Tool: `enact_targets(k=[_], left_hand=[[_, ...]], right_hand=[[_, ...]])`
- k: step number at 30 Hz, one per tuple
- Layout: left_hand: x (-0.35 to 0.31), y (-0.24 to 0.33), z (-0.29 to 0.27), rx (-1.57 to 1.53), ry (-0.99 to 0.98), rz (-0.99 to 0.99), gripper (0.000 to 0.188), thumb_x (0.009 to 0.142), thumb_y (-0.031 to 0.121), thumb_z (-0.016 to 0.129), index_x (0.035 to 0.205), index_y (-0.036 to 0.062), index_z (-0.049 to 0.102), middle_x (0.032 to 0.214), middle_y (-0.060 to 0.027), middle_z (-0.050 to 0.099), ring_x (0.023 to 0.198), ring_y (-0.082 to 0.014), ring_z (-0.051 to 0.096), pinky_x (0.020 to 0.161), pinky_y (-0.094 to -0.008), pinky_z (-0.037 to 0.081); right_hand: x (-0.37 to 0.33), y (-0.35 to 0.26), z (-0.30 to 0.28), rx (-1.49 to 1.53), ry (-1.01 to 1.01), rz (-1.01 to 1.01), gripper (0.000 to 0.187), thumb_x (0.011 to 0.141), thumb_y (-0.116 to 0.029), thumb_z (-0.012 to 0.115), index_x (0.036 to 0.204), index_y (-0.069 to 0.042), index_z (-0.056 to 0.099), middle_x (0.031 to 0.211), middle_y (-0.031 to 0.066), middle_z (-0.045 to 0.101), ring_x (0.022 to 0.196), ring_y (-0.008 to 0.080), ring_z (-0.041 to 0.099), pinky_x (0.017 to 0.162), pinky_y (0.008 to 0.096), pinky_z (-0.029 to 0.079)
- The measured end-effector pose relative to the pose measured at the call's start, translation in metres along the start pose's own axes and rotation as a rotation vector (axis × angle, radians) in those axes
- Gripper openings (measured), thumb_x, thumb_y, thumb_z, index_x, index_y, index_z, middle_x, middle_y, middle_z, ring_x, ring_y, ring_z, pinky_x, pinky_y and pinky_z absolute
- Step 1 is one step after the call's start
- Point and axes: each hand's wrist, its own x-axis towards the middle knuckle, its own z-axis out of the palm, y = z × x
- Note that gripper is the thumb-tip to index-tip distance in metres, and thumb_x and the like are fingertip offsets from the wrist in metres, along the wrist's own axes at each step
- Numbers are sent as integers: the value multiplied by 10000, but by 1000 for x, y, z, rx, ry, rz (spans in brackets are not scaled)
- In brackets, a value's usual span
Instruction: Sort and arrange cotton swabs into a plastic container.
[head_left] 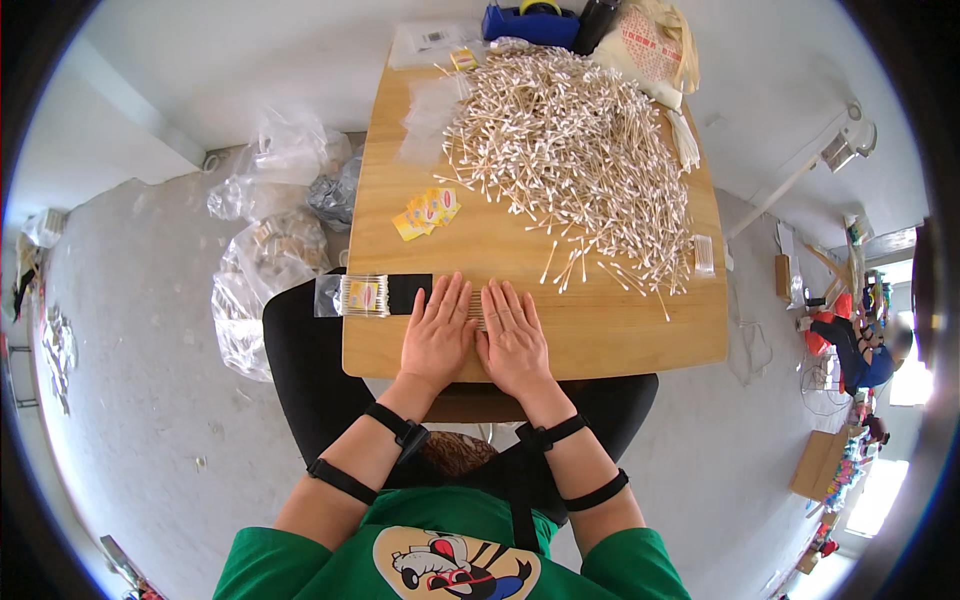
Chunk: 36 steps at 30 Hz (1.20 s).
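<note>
My left hand [437, 330] and my right hand [513, 335] lie palm down near the table's front edge, fingers stretched forward. A narrow row of cotton swabs [477, 308] shows in the gap between them, partly hidden by the hands. Beside my left fingers is a flat black pad [405, 291], partly covered by that hand. At the pad's left end rests a clear bag of cotton swabs [362, 296] with a yellow card in it, overhanging the table's left edge. A big loose heap of cotton swabs [580, 150] spreads over the far right of the wooden table [620, 340].
Yellow cards [427, 214] lie left of the heap, with clear plastic bags [430, 115] behind them. A blue tape dispenser [530, 24] and a cloth bag [645, 45] stand at the back. A small swab bundle [704, 255] sits at the right edge. Big plastic sacks [265, 270] fill the floor leftward.
</note>
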Motion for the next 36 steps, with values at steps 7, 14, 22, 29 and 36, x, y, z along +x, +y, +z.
enact_targets(k=[7, 14, 22, 29, 36], left_hand=[[-1, -3, 5, 2, 0, 14, 561, 993, 315, 503, 1496, 77, 429, 1588, -91, 360, 1488, -238, 297, 1218, -464, 209], [0, -4, 6, -1, -28, 12, 575, 1005, 315, 467, 1531, 100, 377, 1617, -74, 313, 1501, -234, 268, 1225, -461, 192], [-1, -6, 8, -26, -35, 5, 573, 1013, 313, 446, 1538, 99, 362, 1625, -79, 295, 1511, -233, 246, 1232, -453, 165], [0, -4, 8, -73, -7, 28, 605, 1023, 407, 422, 1531, 82, 375, 1624, -98, 296, 1518, -259, 228, 1227, -489, 142], [2, -9, 6, -83, -88, 41, 640, 1035, 453, 373, 1535, 53, 354, 1634, -132, 254, 1528, -299, 182, 1221, -520, 122]], right_hand=[[3, -3, 6, -37, -50, 0, 605, 942, -210, 548, 1481, 20, 398, 1551, 179, 394, 1459, 309, 348, 1213, 480, 236], [10, -6, 8, -27, -59, -52, 579, 949, -207, 527, 1464, 37, 426, 1560, 191, 377, 1466, 324, 334, 1216, 474, 234], [9, -8, 11, -74, -89, -28, 562, 969, -225, 496, 1467, 27, 433, 1565, 190, 373, 1472, 323, 323, 1222, 477, 215], [5, -5, 14, -127, -55, -8, 546, 986, -236, 456, 1466, 22, 436, 1562, 189, 379, 1471, 319, 327, 1223, 476, 215], [7, -12, 19, -62, 2, 8, 545, 994, -241, 393, 1472, 18, 434, 1575, 170, 369, 1481, 293, 315, 1224, 477, 210]])
